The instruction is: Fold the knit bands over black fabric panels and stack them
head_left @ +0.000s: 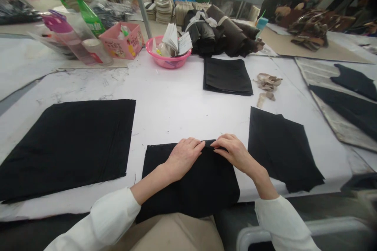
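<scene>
A black fabric piece (191, 184) lies at the table's near edge, in front of my body. My left hand (187, 155) is closed on its far edge, fingers bent over the cloth. Just to the right, my right hand (231, 149) pinches the same edge between thumb and fingers. A short stretch of the edge shows between the two hands. To the left lies a larger black fabric piece (73, 145), flat. Overlapping black pieces (282, 145) lie right of my right hand. A stack of black pieces (226, 76) sits farther back.
A pink basin (169, 62) with papers, a pink box (122, 41) and bottles (88, 15) stand at the back left. Dark rolled material (220, 31) and beige scraps (268, 82) lie behind. A metal pole (141, 4) rises there. Two people sit across the table.
</scene>
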`<action>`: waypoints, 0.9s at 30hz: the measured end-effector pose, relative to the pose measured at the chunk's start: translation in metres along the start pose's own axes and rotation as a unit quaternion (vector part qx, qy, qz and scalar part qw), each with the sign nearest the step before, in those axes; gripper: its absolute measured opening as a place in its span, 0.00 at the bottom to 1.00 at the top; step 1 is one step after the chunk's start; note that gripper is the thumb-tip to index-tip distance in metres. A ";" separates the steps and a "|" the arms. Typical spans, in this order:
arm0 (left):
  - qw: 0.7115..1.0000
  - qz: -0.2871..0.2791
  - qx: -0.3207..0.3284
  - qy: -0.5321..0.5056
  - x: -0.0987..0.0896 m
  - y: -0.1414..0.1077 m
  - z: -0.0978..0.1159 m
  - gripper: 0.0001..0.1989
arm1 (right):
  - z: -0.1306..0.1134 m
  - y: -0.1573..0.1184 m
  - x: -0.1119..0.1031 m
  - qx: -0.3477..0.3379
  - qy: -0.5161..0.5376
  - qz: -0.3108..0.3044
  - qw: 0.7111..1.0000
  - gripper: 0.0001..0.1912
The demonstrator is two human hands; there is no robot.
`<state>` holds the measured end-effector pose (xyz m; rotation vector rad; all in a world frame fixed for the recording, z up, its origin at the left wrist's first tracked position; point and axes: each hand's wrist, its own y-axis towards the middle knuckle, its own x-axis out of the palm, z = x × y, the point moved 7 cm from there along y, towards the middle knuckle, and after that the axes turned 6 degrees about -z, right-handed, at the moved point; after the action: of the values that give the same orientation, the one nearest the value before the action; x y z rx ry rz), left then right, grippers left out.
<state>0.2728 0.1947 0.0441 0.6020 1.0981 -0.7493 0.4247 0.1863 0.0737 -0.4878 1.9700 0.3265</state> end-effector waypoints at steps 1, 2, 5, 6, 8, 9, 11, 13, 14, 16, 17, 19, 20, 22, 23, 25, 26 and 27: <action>1.000 0.003 -0.002 -0.003 0.003 0.004 0.000 0.14 | -0.001 0.000 0.000 -0.013 -0.003 0.008 1.000 0.06; 1.000 0.005 -0.006 -0.006 0.005 0.006 -0.001 0.12 | -0.001 0.000 -0.001 -0.023 -0.007 0.015 1.000 0.05; 1.000 0.008 -0.020 -0.016 0.009 0.002 -0.011 0.11 | 0.002 -0.001 -0.002 -0.026 -0.022 0.024 0.999 0.03; 0.999 0.009 -0.026 -0.018 0.007 -0.003 -0.016 0.13 | 0.004 -0.001 -0.003 -0.022 -0.024 0.026 0.999 0.04; 0.999 0.017 -0.037 -0.027 0.000 -0.016 -0.028 0.14 | 0.006 -0.002 -0.007 -0.013 -0.017 0.031 0.999 0.06; 0.998 0.022 -0.041 -0.034 -0.005 -0.022 -0.034 0.13 | 0.005 -0.002 -0.009 -0.011 -0.009 0.034 0.999 0.06; 0.997 0.030 -0.044 -0.053 -0.014 -0.033 -0.043 0.10 | 0.003 -0.001 -0.010 -0.014 0.009 0.029 0.999 0.05; 0.996 0.033 -0.041 -0.067 -0.020 -0.036 -0.045 0.11 | -0.002 0.001 -0.010 -0.023 0.018 0.018 0.999 0.06; 0.996 0.032 -0.033 -0.072 -0.020 -0.034 -0.044 0.13 | -0.004 0.001 -0.009 -0.029 0.021 0.012 0.999 0.06; 0.997 0.025 -0.001 -0.078 -0.017 -0.024 -0.032 0.17 | -0.009 0.002 -0.008 -0.037 0.025 0.007 0.999 0.06; 0.996 0.019 0.018 -0.080 -0.014 -0.018 -0.025 0.18 | -0.011 0.002 -0.008 -0.039 0.027 0.007 0.999 0.06; 0.996 0.007 0.048 -0.081 -0.007 -0.005 -0.010 0.15 | -0.014 0.001 -0.010 -0.040 0.031 0.012 0.999 0.05; 0.995 0.002 0.054 -0.083 -0.003 0.001 -0.006 0.13 | -0.015 -0.001 -0.012 -0.039 0.032 0.016 0.999 0.05; 0.995 -0.007 0.047 -0.091 0.001 0.007 -0.005 0.12 | -0.014 -0.004 -0.015 -0.034 0.032 0.025 0.999 0.04; 0.995 -0.009 0.039 -0.092 0.001 0.006 -0.009 0.12 | -0.012 -0.007 -0.016 -0.029 0.030 0.033 0.999 0.04; 0.996 -0.012 0.018 -0.088 -0.003 -0.007 -0.023 0.13 | -0.007 -0.011 -0.019 -0.017 0.024 0.053 0.998 0.04; 0.996 -0.013 0.005 -0.083 -0.007 -0.019 -0.033 0.13 | -0.003 -0.012 -0.020 -0.010 0.020 0.063 0.998 0.04; 0.997 -0.014 -0.009 -0.077 -0.011 -0.033 -0.045 0.14 | 0.001 -0.014 -0.020 -0.002 0.017 0.073 0.997 0.04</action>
<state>0.2189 0.2106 0.0365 0.5065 0.9724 -0.7951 0.4394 0.1782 0.0912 -0.3539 2.0425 0.4177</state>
